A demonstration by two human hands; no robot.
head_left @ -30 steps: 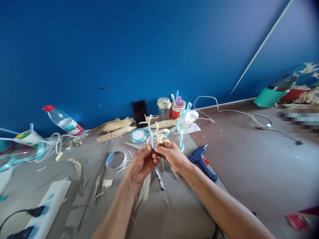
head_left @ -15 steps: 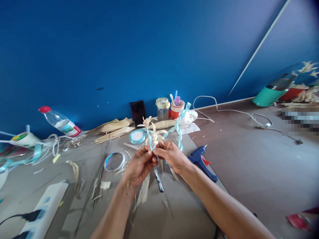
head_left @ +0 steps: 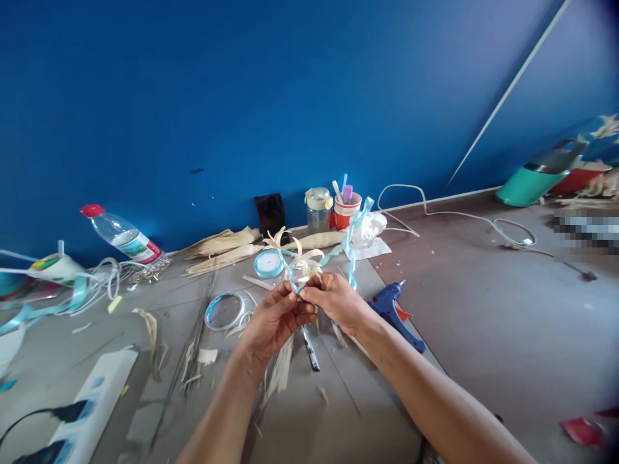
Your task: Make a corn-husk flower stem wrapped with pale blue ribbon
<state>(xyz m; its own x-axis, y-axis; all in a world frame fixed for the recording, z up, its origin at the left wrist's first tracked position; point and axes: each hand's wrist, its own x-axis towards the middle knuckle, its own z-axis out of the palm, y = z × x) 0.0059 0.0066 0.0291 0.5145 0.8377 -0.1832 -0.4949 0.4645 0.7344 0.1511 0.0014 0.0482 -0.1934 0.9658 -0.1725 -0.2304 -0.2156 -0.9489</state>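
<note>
Both hands meet over the table at the middle of the view, fingertips pinched close together. My left hand (head_left: 275,319) is closed on a light-blue ribbon (head_left: 350,248), part of which loops up and out to the right. My right hand (head_left: 336,299) pinches at the same spot, by the base of pale corn-husk flowers (head_left: 305,261) whose curled petals rise above the fingers. Fingers hide the exact grip and most of the stem. Just behind the hands lies a ribbon spool (head_left: 269,263); a pen-like cutter (head_left: 310,348) lies below them.
A blue glue gun (head_left: 397,316) lies right of my hands. A tape roll (head_left: 225,311), thin wires (head_left: 188,348) and a power strip (head_left: 97,406) are on the left. By the wall stand a bottle (head_left: 126,238), a jar (head_left: 318,209) and a paper cup (head_left: 347,211).
The flowers have tilted a little, with one flower head leaning further left. Both hands keep their pinch. The whole view has shifted slightly.
</note>
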